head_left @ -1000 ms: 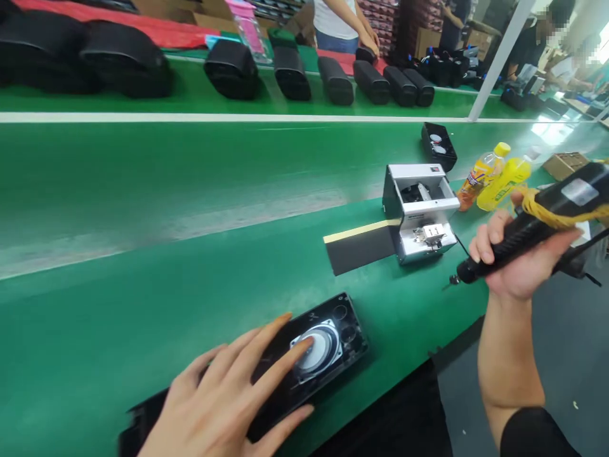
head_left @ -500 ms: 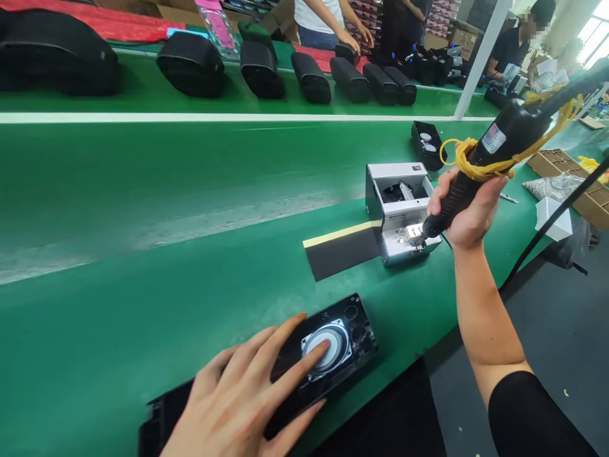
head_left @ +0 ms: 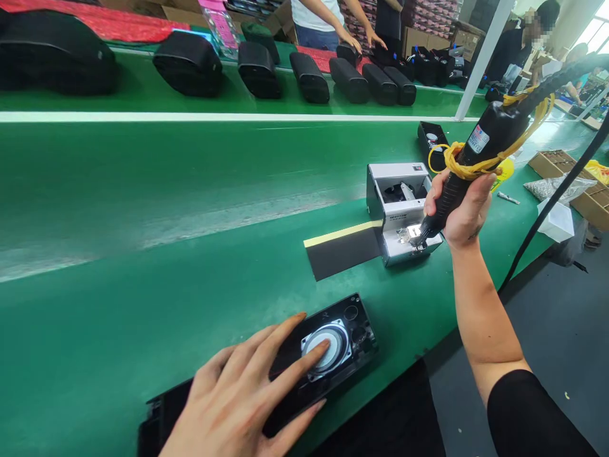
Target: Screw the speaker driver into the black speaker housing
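A black speaker panel (head_left: 352, 324) with a round silver driver (head_left: 330, 346) lies flat near the front edge of the green bench. My left hand (head_left: 247, 400) rests on it, fingers spread, fingertips touching the driver. My right hand (head_left: 459, 209) grips a black electric screwdriver (head_left: 480, 149) wrapped with a yellow coiled cord. Its tip points down into the front tray of a small grey screw feeder box (head_left: 397, 212).
A black pad with a yellow strip (head_left: 340, 247) lies left of the feeder. Another speaker panel (head_left: 431, 139) sits behind it. Black speaker housings (head_left: 309, 76) line the far conveyor, where another person's hands (head_left: 354, 41) work. Cardboard boxes (head_left: 554, 165) and a white box (head_left: 554, 219) sit at right.
My right hand swung the screwdriver from level at the right edge to upright, tip down on the feeder tray. My left hand stayed on the panel. The view shifted slightly.
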### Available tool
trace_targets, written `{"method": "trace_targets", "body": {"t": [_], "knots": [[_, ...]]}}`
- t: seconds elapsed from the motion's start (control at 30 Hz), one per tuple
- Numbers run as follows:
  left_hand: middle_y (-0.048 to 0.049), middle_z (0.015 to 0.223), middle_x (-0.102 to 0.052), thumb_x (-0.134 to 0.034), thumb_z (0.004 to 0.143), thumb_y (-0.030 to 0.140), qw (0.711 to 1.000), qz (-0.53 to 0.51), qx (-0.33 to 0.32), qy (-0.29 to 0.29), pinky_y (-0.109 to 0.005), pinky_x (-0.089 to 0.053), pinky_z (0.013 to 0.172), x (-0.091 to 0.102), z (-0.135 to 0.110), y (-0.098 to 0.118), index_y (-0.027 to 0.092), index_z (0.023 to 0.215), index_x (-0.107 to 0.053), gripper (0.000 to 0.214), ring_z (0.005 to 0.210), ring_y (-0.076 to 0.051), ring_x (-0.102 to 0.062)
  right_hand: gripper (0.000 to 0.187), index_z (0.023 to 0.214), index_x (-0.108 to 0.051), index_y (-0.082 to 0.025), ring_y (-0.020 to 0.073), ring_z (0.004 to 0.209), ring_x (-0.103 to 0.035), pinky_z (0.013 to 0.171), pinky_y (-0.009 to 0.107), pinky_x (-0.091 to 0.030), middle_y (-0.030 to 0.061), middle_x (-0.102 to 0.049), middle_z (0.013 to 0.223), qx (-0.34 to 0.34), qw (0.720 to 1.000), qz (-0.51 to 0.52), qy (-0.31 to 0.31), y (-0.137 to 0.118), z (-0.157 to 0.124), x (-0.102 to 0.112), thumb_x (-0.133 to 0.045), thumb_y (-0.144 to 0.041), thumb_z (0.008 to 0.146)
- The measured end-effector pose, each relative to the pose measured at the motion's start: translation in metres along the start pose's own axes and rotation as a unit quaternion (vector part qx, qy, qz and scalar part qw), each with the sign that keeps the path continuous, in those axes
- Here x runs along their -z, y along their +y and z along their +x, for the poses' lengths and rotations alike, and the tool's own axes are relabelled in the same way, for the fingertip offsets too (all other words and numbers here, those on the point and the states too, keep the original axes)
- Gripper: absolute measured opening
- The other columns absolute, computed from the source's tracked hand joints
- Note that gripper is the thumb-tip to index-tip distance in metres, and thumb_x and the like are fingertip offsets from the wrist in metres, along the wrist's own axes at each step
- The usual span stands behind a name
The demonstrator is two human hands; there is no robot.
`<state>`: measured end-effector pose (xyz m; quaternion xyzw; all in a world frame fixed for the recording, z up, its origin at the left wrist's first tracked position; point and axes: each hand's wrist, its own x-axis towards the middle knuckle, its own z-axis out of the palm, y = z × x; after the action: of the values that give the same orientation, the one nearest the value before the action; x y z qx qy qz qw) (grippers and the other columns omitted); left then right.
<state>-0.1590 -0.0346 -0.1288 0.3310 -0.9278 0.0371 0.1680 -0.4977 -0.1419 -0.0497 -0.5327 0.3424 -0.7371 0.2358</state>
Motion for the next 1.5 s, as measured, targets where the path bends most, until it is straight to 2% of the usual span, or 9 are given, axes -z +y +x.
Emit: {"method": "trace_targets", "body": {"t": [0.33, 0.43, 0.53, 0.67, 0.87, 1.13, 1.27, 1.4, 1.5], "knots": [[-0.0061, 0.154, -0.053, -0.065, 0.087, 0.051, 1.0, -0.011, 0.006, -0.006, -0.046, -0.057, 0.089, 0.002, 0.0, 0.002, 0.039, 0.135, -0.064, 0.05, 0.122, -0.032, -0.064, 0.067, 0.078, -0.053, -0.021, 0.0105, 0.045, -0.049, 0.039, 0.027, -0.039, -0.0011, -0.049, 0.07, -0.021, 1.0, 0.005, -0.002, 0.002, 0.004, -0.001, -0.048, -0.087, 0.091], [-0.0079, 0.154, -0.052, -0.066, 0.087, 0.049, 1.0, -0.006, 0.001, -0.005, -0.047, -0.057, 0.089, 0.001, 0.001, 0.002, 0.038, 0.137, -0.063, 0.051, 0.122, -0.033, -0.064, 0.07, 0.075, -0.049, -0.022, 0.0115, 0.047, -0.051, 0.04, 0.026, -0.037, -0.001, -0.046, 0.065, -0.028, 0.999, -0.018, -0.011, 0.006, 0.008, -0.001, -0.042, -0.089, 0.092], [-0.0098, 0.154, -0.052, -0.065, 0.088, 0.048, 1.0, 0.0, -0.008, -0.004, -0.048, -0.057, 0.088, 0.0, 0.002, 0.001, 0.036, 0.137, -0.062, 0.051, 0.121, -0.033, -0.063, 0.071, 0.074, -0.047, -0.022, 0.0126, 0.051, -0.053, 0.042, 0.025, -0.041, -0.0012, -0.043, 0.063, -0.037, 0.999, -0.029, -0.006, 0.008, 0.011, -0.002, -0.039, -0.09, 0.091], [-0.009, 0.154, -0.052, -0.066, 0.087, 0.048, 1.0, -0.004, -0.003, -0.001, -0.048, -0.056, 0.089, 0.001, 0.002, 0.002, 0.036, 0.137, -0.064, 0.051, 0.121, -0.034, -0.064, 0.07, 0.074, -0.05, -0.021, 0.0114, 0.05, -0.053, 0.045, 0.026, -0.045, -0.0012, -0.045, 0.065, -0.033, 0.999, -0.006, -0.004, 0.008, 0.011, -0.002, -0.045, -0.089, 0.091], [-0.0086, 0.153, -0.053, -0.068, 0.086, 0.048, 1.0, -0.006, 0.003, -0.002, -0.048, -0.056, 0.09, 0.0, 0.001, 0.003, 0.036, 0.135, -0.065, 0.051, 0.121, -0.034, -0.064, 0.07, 0.074, -0.052, -0.021, 0.0096, 0.043, -0.047, 0.038, 0.024, -0.04, -0.0022, -0.047, 0.067, -0.025, 0.999, 0.014, -0.033, 0.005, 0.004, 0.0, -0.047, -0.088, 0.091], [-0.0095, 0.155, -0.051, -0.068, 0.086, 0.051, 1.0, 0.001, -0.007, 0.001, -0.046, -0.053, 0.092, -0.001, 0.0, 0.001, 0.035, 0.136, -0.065, 0.053, 0.121, -0.033, -0.063, 0.072, 0.076, -0.055, -0.019, 0.0107, 0.042, -0.047, 0.038, 0.024, -0.039, -0.0014, -0.047, 0.064, -0.02, 0.998, 0.033, -0.053, -0.002, -0.004, 0.001, -0.048, -0.089, 0.09], [-0.0112, 0.155, -0.05, -0.067, 0.088, 0.05, 1.0, 0.002, -0.012, -0.004, -0.047, -0.05, 0.094, -0.002, 0.0, 0.001, 0.032, 0.137, -0.064, 0.053, 0.122, -0.032, -0.061, 0.072, 0.089, -0.061, -0.02, 0.0106, 0.041, -0.044, 0.037, 0.024, -0.039, -0.003, -0.047, 0.065, -0.017, 0.998, 0.05, -0.038, -0.005, -0.002, 0.001, -0.053, -0.091, 0.086], [-0.011, 0.154, -0.051, -0.068, 0.087, 0.048, 1.0, -0.001, -0.014, 0.008, -0.046, -0.049, 0.094, -0.001, 0.0, 0.001, 0.031, 0.136, -0.066, 0.052, 0.12, -0.032, -0.061, 0.074, 0.072, -0.054, -0.019, 0.0105, 0.042, -0.046, 0.038, 0.025, -0.039, -0.0012, -0.046, 0.064, -0.023, 0.998, 0.028, -0.043, -0.001, -0.002, 0.001, -0.049, -0.09, 0.088], [-0.0102, 0.155, -0.051, -0.069, 0.086, 0.049, 1.0, -0.006, -0.015, 0.01, -0.045, -0.048, 0.095, 0.0, 0.001, 0.001, 0.032, 0.135, -0.067, 0.051, 0.12, -0.032, -0.061, 0.073, 0.073, -0.055, -0.018, 0.0106, 0.042, -0.046, 0.038, 0.025, -0.039, -0.0013, -0.047, 0.064, -0.03, 0.998, 0.034, -0.039, 0.002, -0.002, 0.001, -0.05, -0.089, 0.089]]}}
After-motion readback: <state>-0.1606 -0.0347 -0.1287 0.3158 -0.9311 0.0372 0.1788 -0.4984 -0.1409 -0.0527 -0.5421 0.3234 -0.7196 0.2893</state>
